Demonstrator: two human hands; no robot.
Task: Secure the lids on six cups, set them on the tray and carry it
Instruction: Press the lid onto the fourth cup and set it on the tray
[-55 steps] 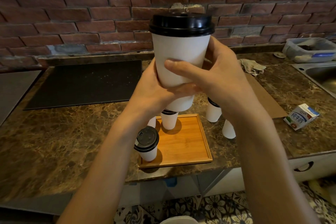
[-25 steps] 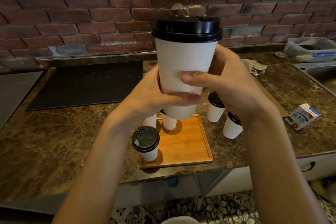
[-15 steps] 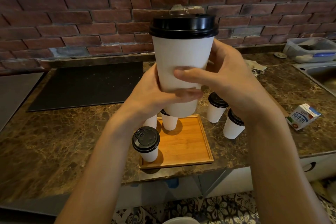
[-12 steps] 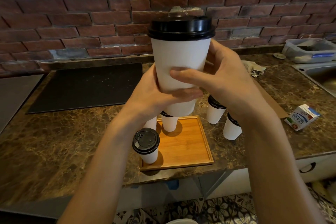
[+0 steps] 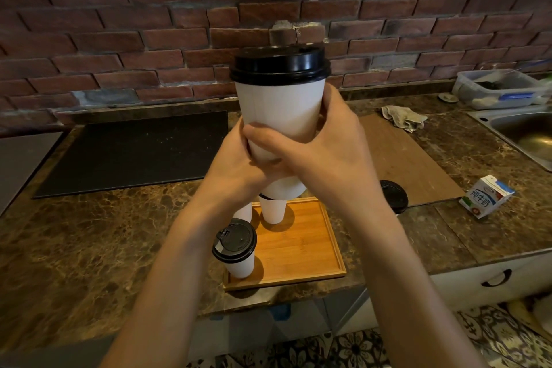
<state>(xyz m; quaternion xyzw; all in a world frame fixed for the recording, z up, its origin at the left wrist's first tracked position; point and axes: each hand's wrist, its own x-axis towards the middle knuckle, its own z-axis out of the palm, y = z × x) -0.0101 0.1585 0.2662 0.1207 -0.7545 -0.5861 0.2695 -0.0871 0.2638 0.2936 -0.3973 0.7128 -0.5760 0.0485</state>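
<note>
My left hand (image 5: 236,164) and right hand (image 5: 325,152) were both curled round the lower half of the white cup (image 5: 280,104), held upright above the tray (image 5: 304,248), black lid (image 5: 279,64) on top. Capping looked done, I judged; next it needed lowering onto bare wood beside the near cup (image 5: 236,248).

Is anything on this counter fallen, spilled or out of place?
Only the milk carton looks odd: it lies on its side on the counter near the sink. No spill shows beside it.
</note>
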